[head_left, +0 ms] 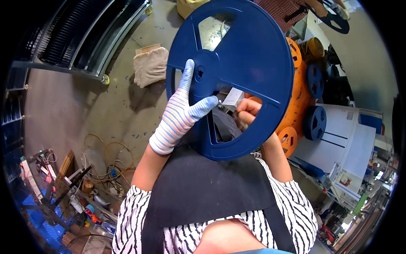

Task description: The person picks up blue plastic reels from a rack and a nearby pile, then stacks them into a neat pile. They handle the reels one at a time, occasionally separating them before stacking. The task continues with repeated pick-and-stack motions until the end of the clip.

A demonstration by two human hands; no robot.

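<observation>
A large blue plastic reel [249,55] with cut-out windows stands before me, its hub [201,73] left of centre. My left hand [179,112], in a striped knit glove, grips it: forefinger and thumb lie against the front near the hub, while the other fingers are hidden. Behind the reel, my bare right hand [247,113] shows through the lower window. Its fingers are curled as in a pinch; whatever they hold is too small or hidden to name. Close to those fingers is a pale box-shaped part [233,97].
Orange reels [288,142] and blue reels [315,122] stand at the right beside a white machine [338,144]. A wheeled metal rack [84,46] is at upper left, a beige cloth [151,67] on the floor. Tangled cables [112,169] lie lower left. Another person's checked clothing [283,12] shows above.
</observation>
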